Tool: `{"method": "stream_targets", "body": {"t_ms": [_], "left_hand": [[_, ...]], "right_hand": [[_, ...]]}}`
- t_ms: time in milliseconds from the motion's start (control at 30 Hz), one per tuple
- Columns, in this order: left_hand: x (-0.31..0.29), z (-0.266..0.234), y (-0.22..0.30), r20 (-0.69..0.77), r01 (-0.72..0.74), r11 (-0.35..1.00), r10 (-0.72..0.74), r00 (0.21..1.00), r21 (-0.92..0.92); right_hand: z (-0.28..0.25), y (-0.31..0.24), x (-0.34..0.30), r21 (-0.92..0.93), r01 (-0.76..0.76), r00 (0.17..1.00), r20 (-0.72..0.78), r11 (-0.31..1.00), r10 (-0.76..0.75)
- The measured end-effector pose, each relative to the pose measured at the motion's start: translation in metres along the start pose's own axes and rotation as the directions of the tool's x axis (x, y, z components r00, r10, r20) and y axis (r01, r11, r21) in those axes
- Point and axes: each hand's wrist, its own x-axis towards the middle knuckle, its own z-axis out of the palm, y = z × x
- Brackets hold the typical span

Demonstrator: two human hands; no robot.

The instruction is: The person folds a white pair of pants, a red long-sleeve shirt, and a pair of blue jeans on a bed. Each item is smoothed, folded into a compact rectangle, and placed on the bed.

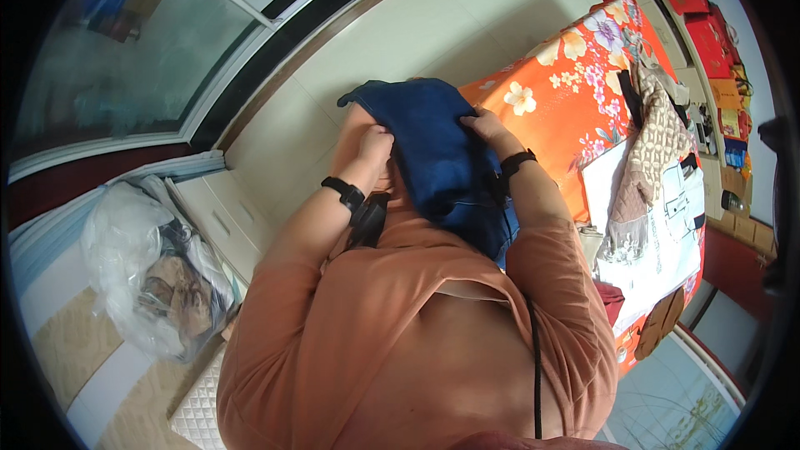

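Beside the held cloth, to its right: bed (575, 92) under an orange flowered cover, the largest thing near the hands; its corner sits close to the right hand.
On that cover, farther right of the grip: white printed sheet (667, 250) with a beige knitted garment (646, 158) draped over it.
Below and left of the grip: clear plastic bag (142, 275) stuffed with items, well apart from both hands.
Between the hands: dark blue garment (437, 158), held up against the chest and hanging down over the orange top; not resting on the bed.
Left hand (375, 146): fingers curled shut on the garment's left edge, black band on the wrist.
Right hand (485, 127): fingers pinching the upper right edge, black band on the wrist.
Progress, as judged: garment lifted and gathered at its top, cloth bunched and uneven; it looks only partly handled, with no neat fold visible. Straightening, folding and setting down appear left to do.
Hidden: lower end of the garment, behind the arms.
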Motion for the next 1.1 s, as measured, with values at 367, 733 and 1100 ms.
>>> {"method": "stream_targets", "body": {"t_ms": [367, 733, 1100], "left_hand": [[-0.020, -0.014, -0.009, 0.141, 0.129, 0.791, -0.055, 0.989, -0.598], [-0.006, -0.013, -0.009, 0.402, 0.368, 0.616, -0.090, 0.911, -0.697], [-0.008, 0.001, 0.013, 0.288, 0.268, 0.671, -0.084, 0.954, -0.691]], "right_hand": [[-0.010, 0.005, 0.001, 0.619, -0.136, 0.989, 0.134, 0.773, 0.067], [-0.013, 0.014, 0.004, 0.654, -0.153, 0.982, 0.184, 0.741, 0.040], [-0.009, 0.015, 0.006, 0.675, -0.197, 0.978, 0.185, 0.711, 0.096]]}}
